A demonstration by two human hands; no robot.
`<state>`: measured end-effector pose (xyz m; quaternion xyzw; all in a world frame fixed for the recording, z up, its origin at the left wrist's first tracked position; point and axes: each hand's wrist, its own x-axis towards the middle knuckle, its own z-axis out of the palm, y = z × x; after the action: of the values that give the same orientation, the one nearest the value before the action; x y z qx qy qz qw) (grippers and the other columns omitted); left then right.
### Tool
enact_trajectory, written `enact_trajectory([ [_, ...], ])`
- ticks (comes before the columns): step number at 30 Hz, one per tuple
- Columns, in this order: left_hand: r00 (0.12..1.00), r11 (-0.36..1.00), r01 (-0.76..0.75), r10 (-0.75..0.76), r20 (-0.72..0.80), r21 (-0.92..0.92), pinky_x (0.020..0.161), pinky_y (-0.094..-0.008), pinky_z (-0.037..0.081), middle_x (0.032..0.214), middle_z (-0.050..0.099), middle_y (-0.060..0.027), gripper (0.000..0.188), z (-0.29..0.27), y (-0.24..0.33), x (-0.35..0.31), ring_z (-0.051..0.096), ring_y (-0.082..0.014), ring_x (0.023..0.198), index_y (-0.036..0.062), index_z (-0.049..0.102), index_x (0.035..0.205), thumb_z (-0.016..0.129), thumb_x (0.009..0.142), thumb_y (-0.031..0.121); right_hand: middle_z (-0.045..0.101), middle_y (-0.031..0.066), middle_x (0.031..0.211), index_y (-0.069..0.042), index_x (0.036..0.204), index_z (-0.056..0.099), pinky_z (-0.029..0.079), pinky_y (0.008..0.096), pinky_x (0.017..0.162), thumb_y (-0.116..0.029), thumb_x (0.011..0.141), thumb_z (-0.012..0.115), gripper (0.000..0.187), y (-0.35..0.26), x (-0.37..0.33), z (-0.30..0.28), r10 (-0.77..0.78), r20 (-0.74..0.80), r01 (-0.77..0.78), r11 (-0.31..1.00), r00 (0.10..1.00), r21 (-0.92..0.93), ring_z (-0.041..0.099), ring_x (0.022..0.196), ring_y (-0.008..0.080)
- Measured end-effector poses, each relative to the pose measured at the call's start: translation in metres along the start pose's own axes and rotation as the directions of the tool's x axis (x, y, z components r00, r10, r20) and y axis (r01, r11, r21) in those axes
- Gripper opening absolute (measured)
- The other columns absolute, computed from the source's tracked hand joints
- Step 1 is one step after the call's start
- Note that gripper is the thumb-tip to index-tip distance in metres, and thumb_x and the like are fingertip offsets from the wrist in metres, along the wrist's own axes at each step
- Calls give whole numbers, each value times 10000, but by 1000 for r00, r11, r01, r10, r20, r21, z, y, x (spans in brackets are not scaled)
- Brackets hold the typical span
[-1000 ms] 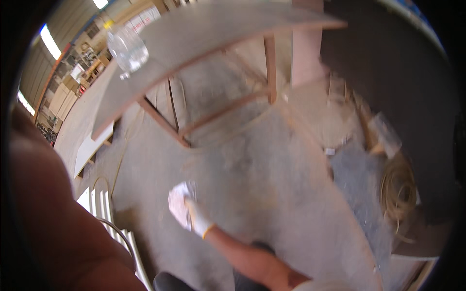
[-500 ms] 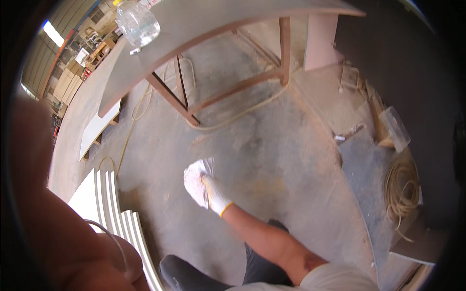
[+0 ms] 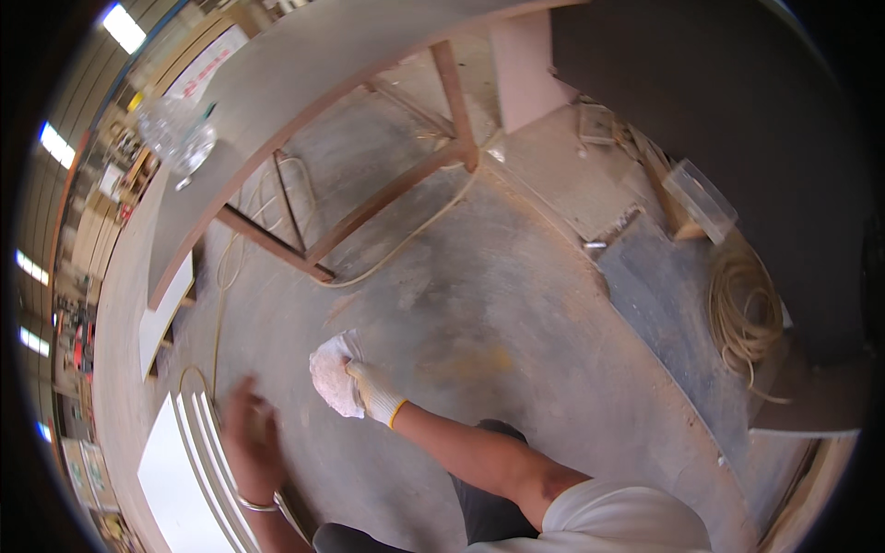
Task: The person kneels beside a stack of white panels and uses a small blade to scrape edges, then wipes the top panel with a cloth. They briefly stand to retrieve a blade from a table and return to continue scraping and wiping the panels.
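Observation:
My right hand (image 3: 373, 389), in a white knit glove with a yellow cuff edge, is closed round a crumpled white-and-pink cloth (image 3: 336, 376). The cloth hangs above the concrete floor (image 3: 442, 304), in front of my dark-trousered legs. On the left, my bare left hand (image 3: 253, 442) is raised, a pale bangle at its wrist. Its fingers look spread and hold nothing that I can see, though motion blurs them. Just beside and beneath it lies a stack of white panels (image 3: 171, 479).
Ahead stands a long grey-topped table (image 3: 304, 69) on brown legs, bearing a clear plastic bottle (image 3: 175, 134). A hose (image 3: 406, 253) trails across the floor beneath it. At right are a coiled hose (image 3: 745, 309), a clear plastic box (image 3: 701, 201) and a large dark panel (image 3: 737, 111).
My left hand has dropped from close to the camera to above the white panels. My view has turned right, and the table now appears farther left. The cloth stays in my right hand.

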<state>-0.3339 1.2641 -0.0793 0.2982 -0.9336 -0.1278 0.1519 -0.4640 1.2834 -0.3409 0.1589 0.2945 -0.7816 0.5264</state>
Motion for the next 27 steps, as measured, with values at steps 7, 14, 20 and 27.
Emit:
enact_trajectory([
  [7,748,983,-100,-26,664,152,1051,-501,563,1453,696,-190,720,81,-22,-64,679,-418,1287,127,565,1580,818,945,354,727,125,1271,22,1389,644,559,381,1013,-298,1053,662,464,6,28,-13,25,118,-21,999,993,-35,706,1128,236],
  [14,814,958,-246,123,568,144,1098,-485,513,1439,704,-149,634,61,12,-45,685,-362,1273,81,600,1508,796,942,289,720,113,1357,-41,1454,630,547,429,1106,-332,1115,558,452,8,28,-13,164,297,-187,981,941,51,700,1224,252],
  [20,824,978,-206,152,545,38,1109,-469,517,1424,709,-153,608,18,21,-70,685,-357,1280,76,623,1493,791,949,290,732,126,1362,-30,1466,630,557,454,1115,-437,1124,576,535,3,41,-49,227,363,-203,974,904,-104,721,1233,276],
  [27,622,891,-429,410,667,-147,886,-430,589,1060,767,-104,424,109,25,-55,759,-290,1000,65,702,1324,716,981,313,721,139,1376,2,1450,619,582,480,1075,-337,1086,673,500,-61,30,-126,-95,213,157,942,972,-296,719,1216,294],
])
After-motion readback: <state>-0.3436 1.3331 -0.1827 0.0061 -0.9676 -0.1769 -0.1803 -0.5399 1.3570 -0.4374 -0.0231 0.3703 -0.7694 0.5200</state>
